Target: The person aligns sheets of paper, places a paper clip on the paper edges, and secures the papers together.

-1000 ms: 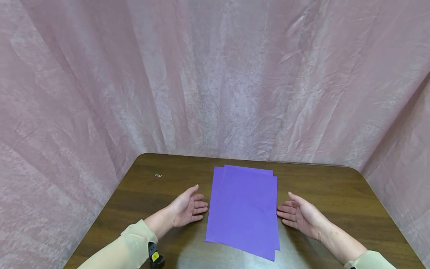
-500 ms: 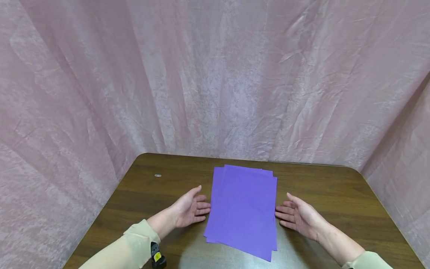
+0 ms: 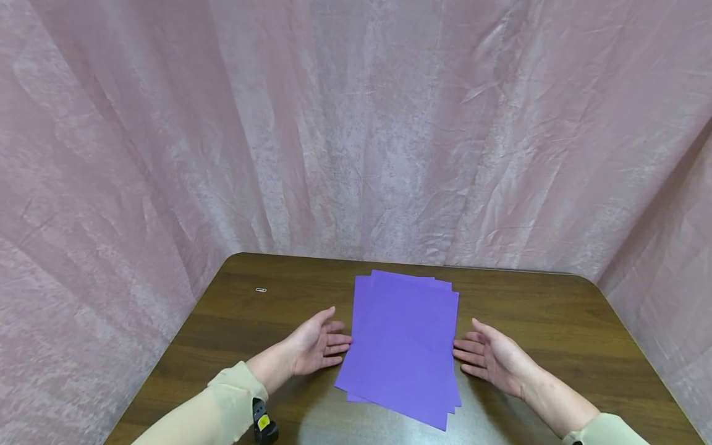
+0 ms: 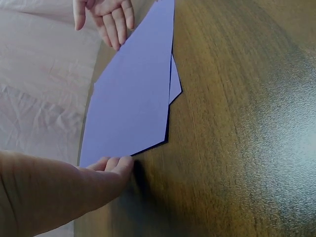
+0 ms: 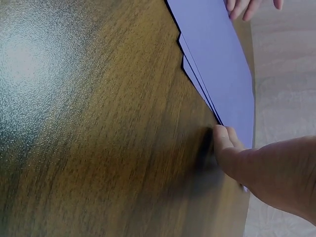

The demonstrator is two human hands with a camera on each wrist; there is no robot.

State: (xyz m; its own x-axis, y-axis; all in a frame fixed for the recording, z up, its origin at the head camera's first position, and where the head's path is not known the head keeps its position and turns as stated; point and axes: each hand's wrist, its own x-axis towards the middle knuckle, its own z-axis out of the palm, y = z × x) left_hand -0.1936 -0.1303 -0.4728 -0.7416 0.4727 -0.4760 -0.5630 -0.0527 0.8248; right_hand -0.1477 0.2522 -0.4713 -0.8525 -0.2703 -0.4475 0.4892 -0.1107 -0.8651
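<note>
Nearest, taking the purple sheets (image 3: 400,349) as the clock's centre, the left sleeve (image 3: 194,414) with its black band (image 3: 266,431) sits at eight o'clock, the right sleeve (image 3: 609,431) at four. The left hand (image 3: 313,346) is at nine o'clock, the right hand (image 3: 497,360) at three; each grip is wide, fingers straight, fingertips touching the sheets' side edges. Between them the sheets lie stacked on the brown bench (image 3: 556,327), corners out of line. Farther, at ten o'clock, lies a paper clip (image 3: 261,290); a pink curtain (image 3: 356,136) hangs at twelve.
</note>
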